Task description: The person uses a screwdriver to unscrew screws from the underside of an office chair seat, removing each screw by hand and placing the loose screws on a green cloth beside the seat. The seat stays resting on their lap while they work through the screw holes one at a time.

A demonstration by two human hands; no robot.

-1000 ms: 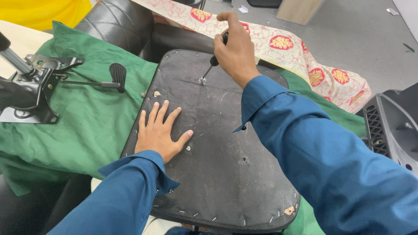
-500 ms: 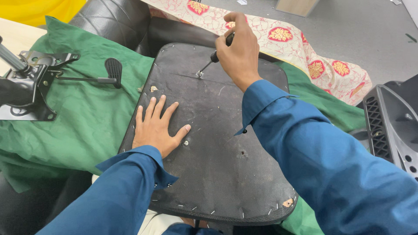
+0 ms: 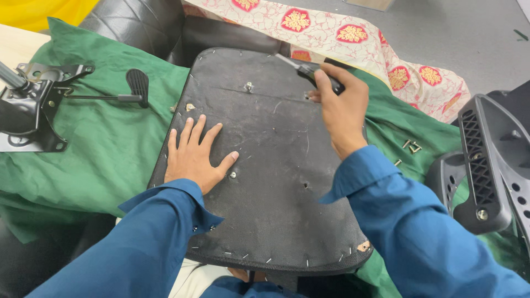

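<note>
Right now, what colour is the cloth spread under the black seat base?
Green, shown best in the head view: the cloth lies under the flat black seat base.

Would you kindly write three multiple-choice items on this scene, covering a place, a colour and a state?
1. Where does the left hand rest?
A. on the black seat panel
B. on the grey floor
C. on the metal bracket

2. What colour is the cloth under the panel?
A. blue
B. green
C. white

3. How is the right hand?
A. flat and empty
B. shut on a screwdriver
C. out of view

Answers: 1 A, palm flat, fingers spread on it; 2 B, green shows beside the panel; 3 B, fingers wrap the black handle.
</note>
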